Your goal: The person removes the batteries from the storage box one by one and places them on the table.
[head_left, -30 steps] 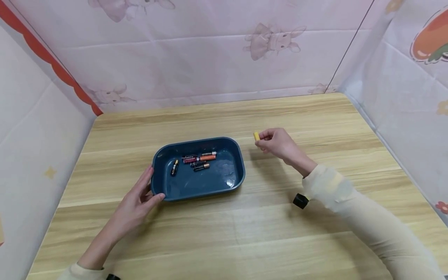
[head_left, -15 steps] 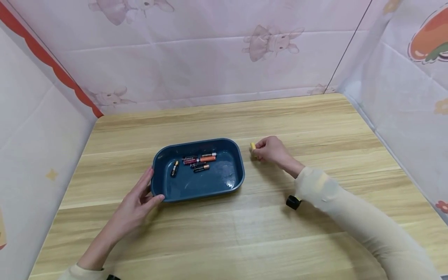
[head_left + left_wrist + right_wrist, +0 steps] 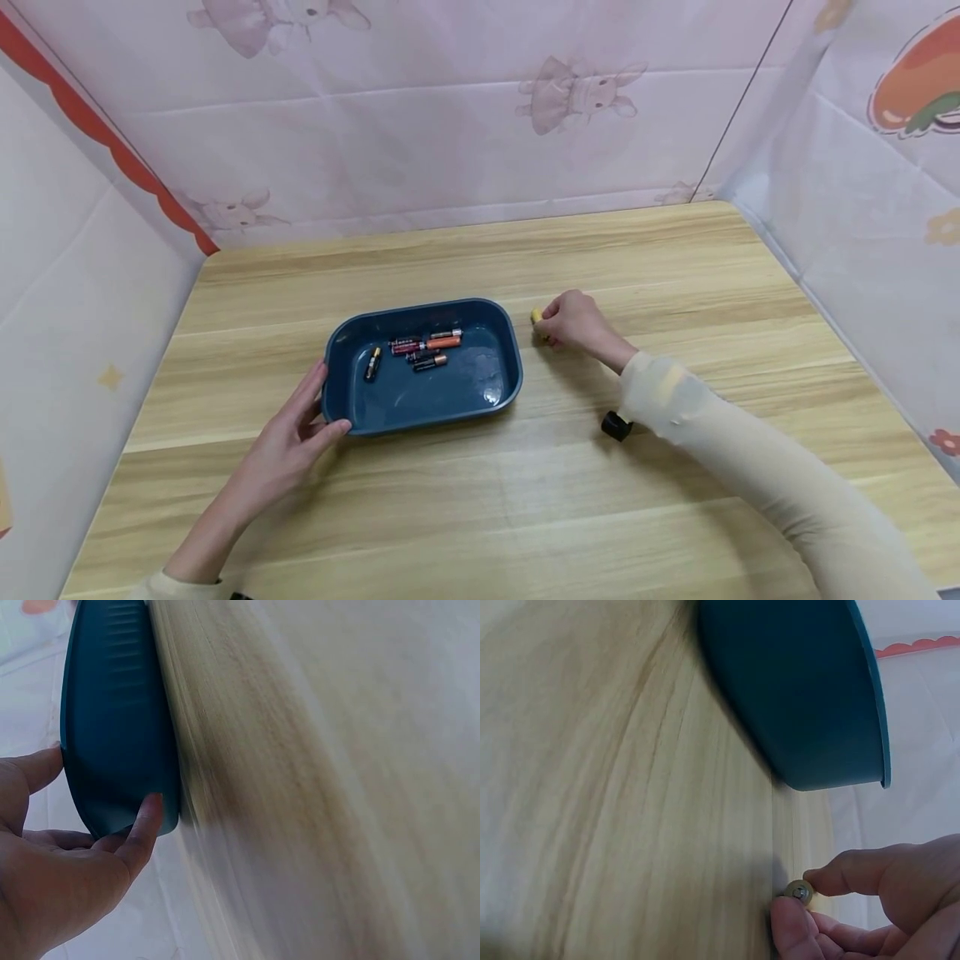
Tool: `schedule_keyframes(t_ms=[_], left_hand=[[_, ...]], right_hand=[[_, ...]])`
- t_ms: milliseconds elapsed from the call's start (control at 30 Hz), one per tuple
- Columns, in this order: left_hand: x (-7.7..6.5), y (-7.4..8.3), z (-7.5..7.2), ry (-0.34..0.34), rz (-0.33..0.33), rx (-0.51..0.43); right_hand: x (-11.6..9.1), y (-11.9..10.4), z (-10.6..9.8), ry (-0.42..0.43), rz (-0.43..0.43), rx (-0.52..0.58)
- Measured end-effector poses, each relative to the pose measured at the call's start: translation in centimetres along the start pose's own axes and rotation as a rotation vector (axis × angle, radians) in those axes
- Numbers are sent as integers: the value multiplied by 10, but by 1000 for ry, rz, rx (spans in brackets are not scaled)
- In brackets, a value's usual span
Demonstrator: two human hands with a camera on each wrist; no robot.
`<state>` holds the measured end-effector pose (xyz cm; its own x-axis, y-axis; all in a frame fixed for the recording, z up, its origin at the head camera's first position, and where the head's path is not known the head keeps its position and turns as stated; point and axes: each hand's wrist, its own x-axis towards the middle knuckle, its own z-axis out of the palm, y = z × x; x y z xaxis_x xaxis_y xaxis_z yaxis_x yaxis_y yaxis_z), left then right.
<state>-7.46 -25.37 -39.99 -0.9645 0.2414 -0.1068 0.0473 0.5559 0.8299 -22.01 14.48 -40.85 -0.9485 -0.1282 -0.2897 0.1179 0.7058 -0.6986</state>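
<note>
A dark blue tray (image 3: 420,425) sits on the table with several AA-type batteries inside, among them an orange battery (image 3: 444,342) and a black battery (image 3: 372,364) lying apart at the left. My left hand (image 3: 288,446) rests against the tray's left end, its thumb at the near corner and its fairly straight fingers along the outer wall. Right of the tray, my right hand (image 3: 581,323) pinches a yellow battery (image 3: 536,316) between thumb and fingers, low over the tabletop. In the right wrist view that battery (image 3: 799,892) shows end-on; whether it touches the table I cannot tell.
The wooden table (image 3: 480,517) runs up to a pink printed backdrop (image 3: 450,158) behind and pale printed sheets at both sides. A small black device (image 3: 617,426) is at the right wrist, below the sleeve.
My right hand has moved left and down toward the table with the yellow battery, which is closer to the tray. The left hand and the tray have stayed in place.
</note>
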Motion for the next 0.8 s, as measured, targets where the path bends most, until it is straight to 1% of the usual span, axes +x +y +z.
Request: schedule_keyframes(t_ms=[167, 367, 500, 667, 800], left_hand=[[0, 0, 0, -1, 0, -2], [0, 0, 0, -3, -4, -11], [0, 1, 0, -3, -10, -12], [-1, 1, 0, -4, -15, -14], [-1, 1, 0, -6, -16, -16]], right_hand=[[0, 0, 1, 7, -18, -39], [1, 0, 3, -19, -43, -26], [0, -2, 4, -29, -30, -24], [-1, -3, 5, -30, -7, -46], [-2, -2, 6, -22, -4, -65]])
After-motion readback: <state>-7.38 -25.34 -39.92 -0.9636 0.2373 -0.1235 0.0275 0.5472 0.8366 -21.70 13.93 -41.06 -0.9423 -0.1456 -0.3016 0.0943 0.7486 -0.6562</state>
